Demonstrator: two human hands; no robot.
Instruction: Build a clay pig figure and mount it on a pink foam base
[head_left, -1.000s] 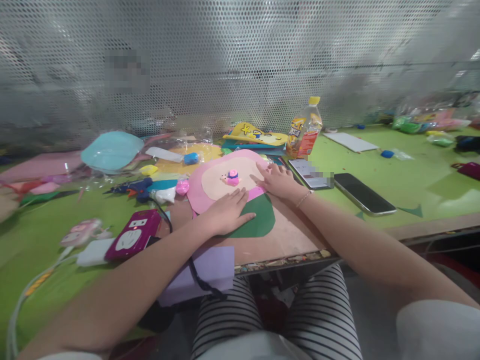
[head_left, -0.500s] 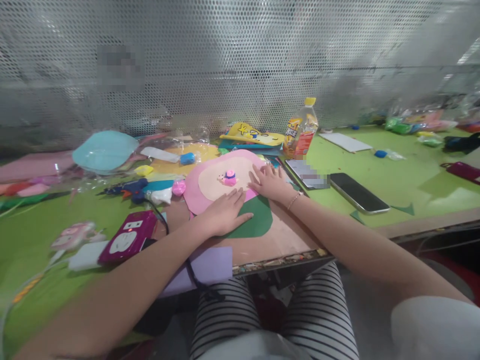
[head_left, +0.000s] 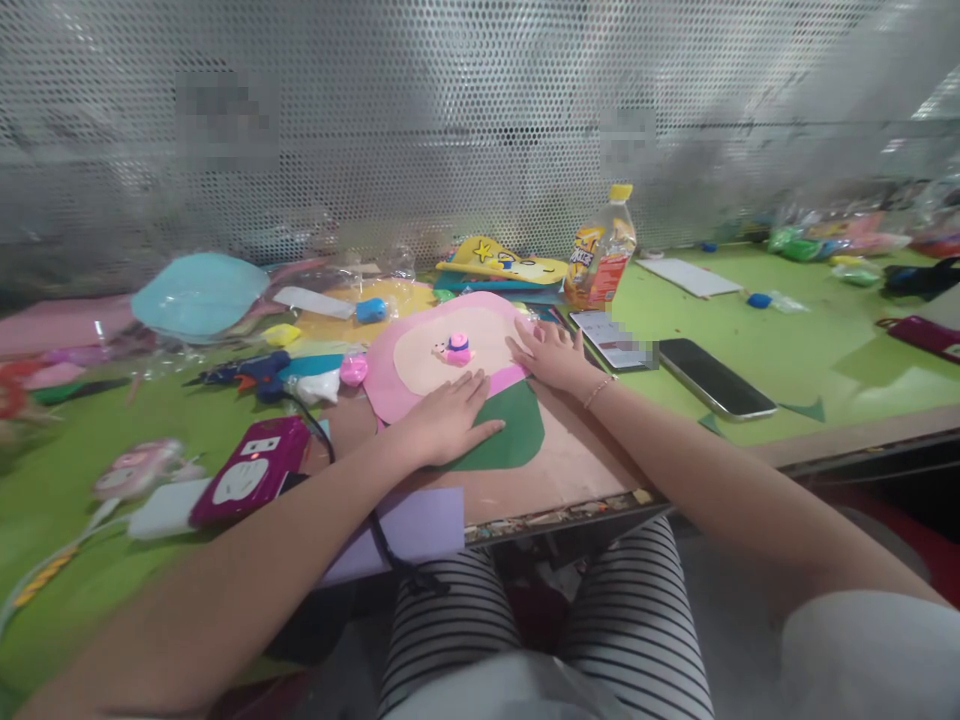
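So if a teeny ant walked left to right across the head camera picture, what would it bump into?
Light blue sheet, round pink lump, little pink figure, the person's right hand, dark-screened phone, purple item at the edge.

I face a perforated silver-grey wall point(head_left: 420, 80) behind my green-topped table point(head_left: 712, 320) | pale glints point(head_left: 939, 98) above the table's right end | grey floor point(head_left: 742, 610) below the table

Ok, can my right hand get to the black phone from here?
Probably yes: the black phone lies to the right of your right hand, with a flat lit phone partly between and nothing tall blocking.
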